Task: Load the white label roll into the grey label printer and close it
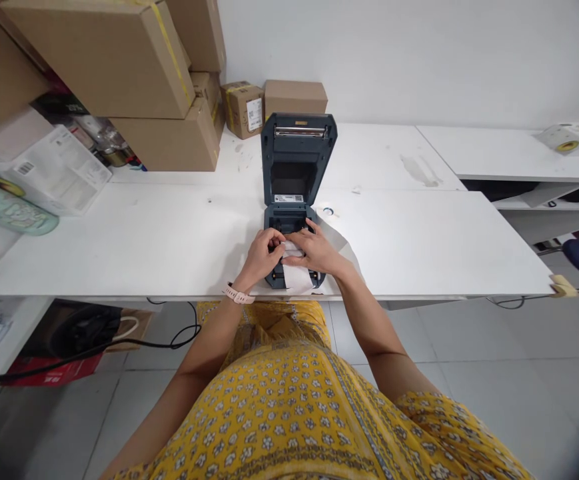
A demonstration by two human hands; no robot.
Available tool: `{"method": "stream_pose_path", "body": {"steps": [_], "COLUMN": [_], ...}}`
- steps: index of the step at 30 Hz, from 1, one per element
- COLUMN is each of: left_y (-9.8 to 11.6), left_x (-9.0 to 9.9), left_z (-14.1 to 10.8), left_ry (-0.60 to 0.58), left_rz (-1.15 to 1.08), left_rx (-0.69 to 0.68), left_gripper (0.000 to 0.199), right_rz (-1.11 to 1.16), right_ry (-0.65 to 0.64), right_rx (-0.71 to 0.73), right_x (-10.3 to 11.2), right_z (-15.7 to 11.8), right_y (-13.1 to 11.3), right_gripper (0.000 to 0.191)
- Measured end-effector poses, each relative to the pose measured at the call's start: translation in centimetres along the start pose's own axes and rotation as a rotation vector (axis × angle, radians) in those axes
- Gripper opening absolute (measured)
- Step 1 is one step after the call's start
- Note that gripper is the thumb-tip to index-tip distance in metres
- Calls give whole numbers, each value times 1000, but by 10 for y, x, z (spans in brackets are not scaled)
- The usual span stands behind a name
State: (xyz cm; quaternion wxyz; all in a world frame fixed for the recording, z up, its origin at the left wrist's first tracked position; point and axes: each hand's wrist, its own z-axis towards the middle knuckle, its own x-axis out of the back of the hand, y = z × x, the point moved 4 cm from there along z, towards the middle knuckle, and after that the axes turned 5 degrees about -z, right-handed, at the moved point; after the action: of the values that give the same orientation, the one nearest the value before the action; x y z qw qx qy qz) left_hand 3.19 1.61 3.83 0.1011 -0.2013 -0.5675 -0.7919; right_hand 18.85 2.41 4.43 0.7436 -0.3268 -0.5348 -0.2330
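Observation:
A dark label printer (296,183) stands near the table's front edge with its lid raised. White label paper (298,277) runs out over the printer's front. Both my hands are inside the opened base. My left hand (265,253), fingers curled and pinched, is at the left side of the paper. My right hand (314,250) reaches over the paper from the right, thumb and fingers apart around it. What lies under the fingers is largely hidden. A loose sheet of backing paper (342,243) lies beside the printer on the right.
Cardboard boxes (164,137) are stacked at the back left, with smaller boxes (295,98) against the wall. A mint-green bottle (14,207) and a white carton (59,170) lie at the far left. The white table (434,247) ends just in front of me.

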Motion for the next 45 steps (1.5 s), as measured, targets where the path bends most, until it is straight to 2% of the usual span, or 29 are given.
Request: {"method": "stream_pose_path", "body": {"steps": [4, 10, 15, 19, 21, 24, 26, 28, 30, 33, 36, 38, 41, 43, 45], "left_y": [6, 7, 3, 0, -1, -2, -2, -3, -3, -2, 1, 6, 14, 18, 19], "left_x": [-3, -6, -7, -7, -7, -6, -6, -6, -5, -5, -6, -3, 9, 19, 28], "left_z": [0, -2, -2, -2, -2, -3, -3, -2, -1, -1, -12, -28, -57, -73, -81], "left_ry": [13, -75, -107, -123, -136, -145, -149, -146, -143, -150, -127, -27, 216, 322, 367], "left_rz": [119, 235, 254, 276, 275, 262, 250, 241, 240, 245, 216, 181, 114, 41, -40], "left_rx": [15, -7, -17, -40, -49, -43, -36, -33, -35, -43, -62, -94, -151, -149, -108], "left_gripper": [12, 11, 10, 12, 13, 15, 16, 16, 16, 16, 21, 41, 78, 85, 82], "right_rz": [2, 79, 130, 278, 412, 509, 486, 480, 510, 591, 665, 660, 553, 483, 486], "right_ry": [5, -47, -100, -81, 73, 548, 830, 949, 923, 737, 589, 592, 696, 721, 686], "right_rx": [13, 107, 108, 81, -7, -233, -333, -360, -352, -334, -335, -345, -311, -298, -339], "right_x": [-1, 3, 5, 20, 41, 86, 112, 129, 136, 136, 133, 133, 127, 114, 91], "right_z": [-1, -3, -2, -7, -8, -4, 6, 27, 56, 100, 120, 111, 65, 24, -14], "right_y": [2, 8, 11, 8, 11, 31, 47, 64, 81, 98, 101, 90, 53, 23, -2], "right_gripper": [50, 72, 82, 80, 64, 47, 50, 63, 75, 84, 92, 95, 85, 67, 52]}}
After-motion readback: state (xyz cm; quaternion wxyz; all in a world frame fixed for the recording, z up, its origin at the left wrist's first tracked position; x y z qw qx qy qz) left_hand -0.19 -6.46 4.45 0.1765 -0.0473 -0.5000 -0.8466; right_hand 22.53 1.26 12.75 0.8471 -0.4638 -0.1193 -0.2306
